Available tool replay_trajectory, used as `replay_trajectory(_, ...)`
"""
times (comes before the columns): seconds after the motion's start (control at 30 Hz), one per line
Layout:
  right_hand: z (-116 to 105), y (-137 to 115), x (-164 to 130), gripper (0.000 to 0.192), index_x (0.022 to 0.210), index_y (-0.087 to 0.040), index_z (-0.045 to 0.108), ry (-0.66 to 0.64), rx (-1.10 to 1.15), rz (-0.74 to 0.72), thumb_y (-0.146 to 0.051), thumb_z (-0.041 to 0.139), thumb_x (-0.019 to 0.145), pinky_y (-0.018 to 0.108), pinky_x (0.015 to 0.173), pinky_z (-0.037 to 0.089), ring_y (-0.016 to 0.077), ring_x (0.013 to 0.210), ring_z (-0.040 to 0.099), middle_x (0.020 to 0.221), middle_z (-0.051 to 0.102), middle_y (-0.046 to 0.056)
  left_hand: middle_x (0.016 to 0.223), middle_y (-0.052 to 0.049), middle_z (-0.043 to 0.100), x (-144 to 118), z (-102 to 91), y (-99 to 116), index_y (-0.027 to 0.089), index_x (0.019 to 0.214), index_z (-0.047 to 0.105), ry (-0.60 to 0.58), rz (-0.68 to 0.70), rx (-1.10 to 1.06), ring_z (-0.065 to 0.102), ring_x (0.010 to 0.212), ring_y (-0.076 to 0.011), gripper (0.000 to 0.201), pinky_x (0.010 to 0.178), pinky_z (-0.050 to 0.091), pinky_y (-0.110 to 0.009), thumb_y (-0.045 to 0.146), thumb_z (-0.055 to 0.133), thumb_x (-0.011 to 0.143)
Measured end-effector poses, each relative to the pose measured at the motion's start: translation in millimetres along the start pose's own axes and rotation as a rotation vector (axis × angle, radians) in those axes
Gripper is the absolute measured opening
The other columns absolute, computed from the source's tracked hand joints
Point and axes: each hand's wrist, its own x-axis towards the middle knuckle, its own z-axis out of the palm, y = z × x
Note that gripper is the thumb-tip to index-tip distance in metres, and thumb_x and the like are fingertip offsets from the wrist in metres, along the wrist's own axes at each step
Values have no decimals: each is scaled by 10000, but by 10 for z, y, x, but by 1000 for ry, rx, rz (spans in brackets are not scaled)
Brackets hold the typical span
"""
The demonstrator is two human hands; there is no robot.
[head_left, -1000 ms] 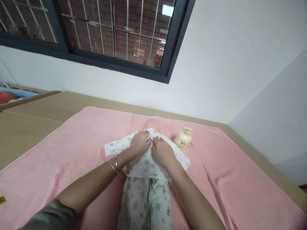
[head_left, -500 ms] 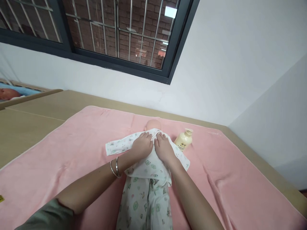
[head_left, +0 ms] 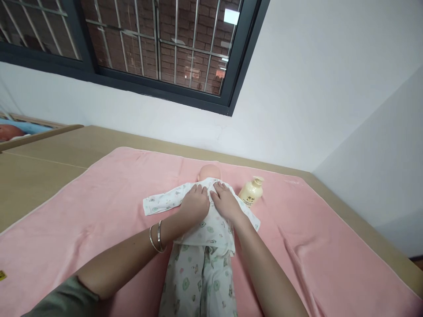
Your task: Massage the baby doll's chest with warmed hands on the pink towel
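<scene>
A bald baby doll [head_left: 209, 171] lies stretched out on a pink blanket [head_left: 109, 211], its head at the far end. It wears a white long-sleeved shirt [head_left: 211, 233] and matching patterned trousers [head_left: 187, 281]. My left hand [head_left: 196, 203] rests on the upper shirt with its fingers curled into the cloth; the fingertips are hidden. Beside it, my right hand [head_left: 225, 201] lies flat on the shirt, fingers stretched out and slightly apart. The hands nearly meet at the middle of the doll's upper body.
A cream pump bottle [head_left: 251, 191] leans or lies by the doll's right-hand sleeve in view. Beyond the blanket run a tan tabletop edge [head_left: 158, 145], a white wall [head_left: 198, 127] and a barred window [head_left: 158, 48]. Part of another doll [head_left: 10, 131] shows at far left.
My left hand's fingers have curled in from a flatter, stretched pose. My right hand stays on the shirt with its fingers a little more spread. The view has shifted slightly.
</scene>
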Motion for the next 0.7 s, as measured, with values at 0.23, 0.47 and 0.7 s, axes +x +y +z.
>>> replay_trajectory(0.23,84,-14,15,532,1466,-50,445,72,-80,40,-320,284,1036,415,1207,247,262,1455,356,1527,430,184,1319,-192,625,77,-3,-114,82,1270,595,-5,-90,-106,540,1290,-298,420,1116,381,-422,247,354,968)
replay_trajectory(0.47,165,-244,-105,524,1503,-99,423,40,-142,30,-285,299,1030,419,1217,224,276,1487,299,1570,363,179,1449,-222,528,128,199,-232,49,1390,487,47,-134,-147,437,1399,-315,500,1147,334,-503,290,336,979)
replay_trajectory(0.7,16,-35,-17,619,1542,-69,329,59,-24,104,-407,334,1023,447,1224,208,292,1514,223,1594,314,183,1439,-177,560,183,-116,-377,105,1337,566,-121,-80,-299,512,1348,-291,498,1122,401,-427,389,374,976)
